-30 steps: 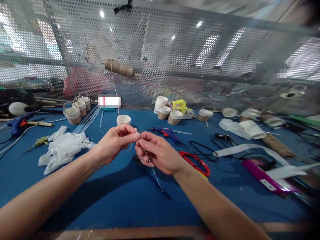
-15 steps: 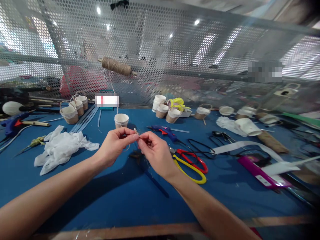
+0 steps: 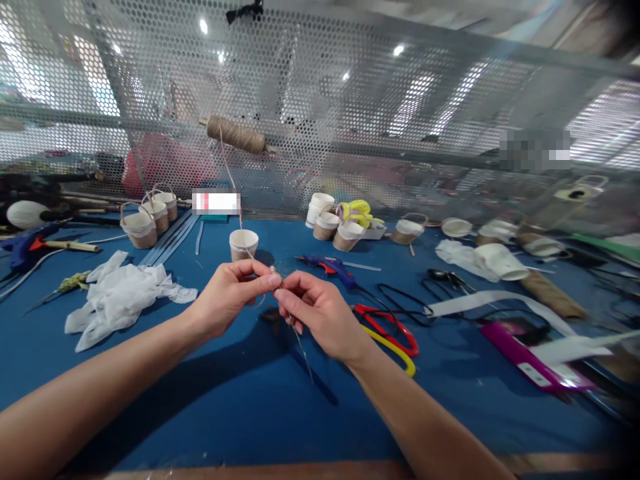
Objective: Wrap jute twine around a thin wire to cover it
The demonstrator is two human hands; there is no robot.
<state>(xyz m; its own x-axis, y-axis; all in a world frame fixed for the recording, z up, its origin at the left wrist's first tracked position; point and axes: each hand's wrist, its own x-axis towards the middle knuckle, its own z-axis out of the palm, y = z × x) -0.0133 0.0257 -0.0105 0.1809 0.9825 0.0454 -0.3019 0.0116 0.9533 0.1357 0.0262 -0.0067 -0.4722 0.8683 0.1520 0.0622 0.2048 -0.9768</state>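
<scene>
1. Your two forearms reach in from the near edge over the blue felt-covered tabletop (image 3: 210,400) and meet at its middle.
2. Your left hand (image 3: 227,297) has its grip pressed together, thumb and forefinger pinching the end of the thin brown jute twine (image 3: 231,177) right where it meets your other hand.
3. Your right hand (image 3: 320,310) has its grip closed too, pinching a thin metal needle (image 3: 301,347) whose shaft slants down and toward you below the fingers. The two sets of fingertips touch; you cannot tell whether the twine has gone through the needle.
4. Just right of your right hand lie red-and-yellow-handled scissors (image 3: 395,333), flat on the tabletop.
5. Left of your left hand, apart from it, sits a crumpled white plastic sheet (image 3: 123,297).
6. Beyond your hands stands a small white paper cup (image 3: 243,244), upright, and to its right a blue hot-glue gun (image 3: 333,265) lies on its side.
7. On the right, a long white ribbon strip (image 3: 500,300) and a magenta flat case (image 3: 530,363) lie well apart from your hands.
8. Farther back, twine-wrapped paper cups with handles (image 3: 145,223) cluster at the left, and more cups (image 3: 335,227) sit right of centre.
9. The twine rises from your left hand to a spool of jute twine (image 3: 236,135) mounted on the grey perforated metal screen (image 3: 350,100) at the far edge.
</scene>
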